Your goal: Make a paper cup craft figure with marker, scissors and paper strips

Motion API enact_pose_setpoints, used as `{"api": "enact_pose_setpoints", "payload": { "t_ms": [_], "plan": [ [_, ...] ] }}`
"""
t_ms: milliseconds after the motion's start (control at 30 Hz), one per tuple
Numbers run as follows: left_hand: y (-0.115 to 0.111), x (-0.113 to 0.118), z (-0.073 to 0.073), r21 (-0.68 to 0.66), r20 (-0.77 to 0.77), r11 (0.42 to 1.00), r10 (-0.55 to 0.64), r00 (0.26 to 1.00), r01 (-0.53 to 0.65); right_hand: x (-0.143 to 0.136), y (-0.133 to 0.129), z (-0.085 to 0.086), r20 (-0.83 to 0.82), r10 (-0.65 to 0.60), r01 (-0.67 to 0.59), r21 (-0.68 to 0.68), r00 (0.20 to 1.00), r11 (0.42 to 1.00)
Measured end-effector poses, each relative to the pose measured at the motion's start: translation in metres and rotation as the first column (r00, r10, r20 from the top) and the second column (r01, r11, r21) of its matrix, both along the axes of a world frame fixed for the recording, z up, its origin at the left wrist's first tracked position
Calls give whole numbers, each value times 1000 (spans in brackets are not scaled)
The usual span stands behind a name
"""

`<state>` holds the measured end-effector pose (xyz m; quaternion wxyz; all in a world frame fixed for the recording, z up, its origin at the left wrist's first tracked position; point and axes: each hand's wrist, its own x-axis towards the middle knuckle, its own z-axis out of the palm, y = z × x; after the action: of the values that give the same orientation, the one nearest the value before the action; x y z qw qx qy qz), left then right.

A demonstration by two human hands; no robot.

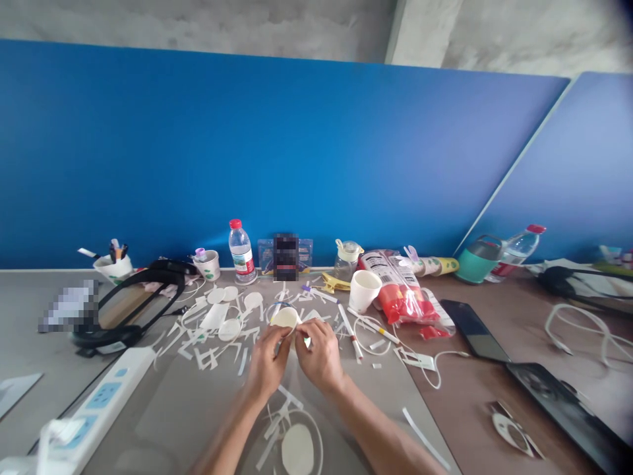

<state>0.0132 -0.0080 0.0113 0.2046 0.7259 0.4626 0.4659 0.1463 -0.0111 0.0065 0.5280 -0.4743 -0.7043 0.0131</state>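
Observation:
A white paper cup (285, 317) is held between both hands in the middle of the desk, its round opening facing up. My left hand (268, 361) grips it from the left side. My right hand (319, 351) is closed at its right edge, thumb and index finger pinching the rim. The fingers hide most of the cup's lower body. Below my wrists lie a white paper disc (297, 450) and several cut paper strips (277, 422). More paper scraps and round discs (230, 328) are scattered to the left of the cup.
A water bottle (242, 254), a second white cup (364, 291), a red snack bag (403, 290) and markers (350, 332) stand or lie farther back. A power strip (101, 402) runs along the left; a dark phone (473, 330) lies right. The blue partition (277, 152) closes the back.

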Motion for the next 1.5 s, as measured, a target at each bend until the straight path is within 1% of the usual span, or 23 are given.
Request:
{"api": "enact_pose_setpoints", "payload": {
  "t_ms": [133, 267, 333, 400, 500, 633, 900, 1000, 1067, 1100, 1167, 1233, 1333, 1433, 1500],
  "plan": [
    [0, 0, -2, 22, -29, 1000, -2, 1000, 2, 0, -1, 1, 21, -7, 7, -7, 1000, 1000],
    [0, -1, -7, 48, -52, 999, -6, 999, 8, -2, -1, 2, 70, -45, 46, -4, 997, 999],
    [0, -1, -7, 43, -56, 999, -10, 998, 13, -4, 0, 2, 81, -63, 63, -1, 995, 998],
    [-1, -1, -5, 22, -51, 1000, -20, 998, 21, -4, 1, 2, 53, -56, 57, -23, 997, 998],
    [-2, -1, -1, -24, -42, 999, -32, 999, 31, -3, 3, 1, -48, 9, -14, -113, 999, 994],
    [-2, -3, 5, -61, -28, 996, -69, 997, 67, 2, 4, 3, -166, 70, -107, -224, 984, 969],
    [0, -7, 6, -151, 38, 981, -115, 993, 120, 6, 5, 10, -263, 99, -182, -313, 960, 932],
    [0, -9, 8, -193, 77, 973, -118, 990, 131, 8, 5, 15, -334, 110, -239, -377, 936, 895],
    [1, -10, 9, -224, 125, 963, -125, 984, 151, 10, 5, 18, -439, 124, -333, -439, 890, 834],
    [1, -11, 10, -243, 158, 956, -128, 979, 165, 11, 5, 20, -505, 128, -392, -461, 853, 796],
    [2, -14, 10, -283, 243, 942, -112, 963, 181, 14, 5, 22, -633, 133, -510, -462, 762, 725],
    [5, -18, 7, -323, 330, 929, -70, 942, 182, 17, 6, 24, -729, 138, -602, -427, 671, 675],
    [8, -22, 0, -361, 437, 911, -22, 899, 198, 21, 6, 24, -816, 160, -713, -367, 555, 598],
    [11, -24, -5, -367, 539, 895, -19, 842, 255, 23, 5, 22, -885, 170, -802, -294, 434, 521],
    [10, -24, -4, -378, 599, 880, -4, 801, 287, 23, 5, 20, -916, 158, -840, -254, 368, 480]
  ]
}}
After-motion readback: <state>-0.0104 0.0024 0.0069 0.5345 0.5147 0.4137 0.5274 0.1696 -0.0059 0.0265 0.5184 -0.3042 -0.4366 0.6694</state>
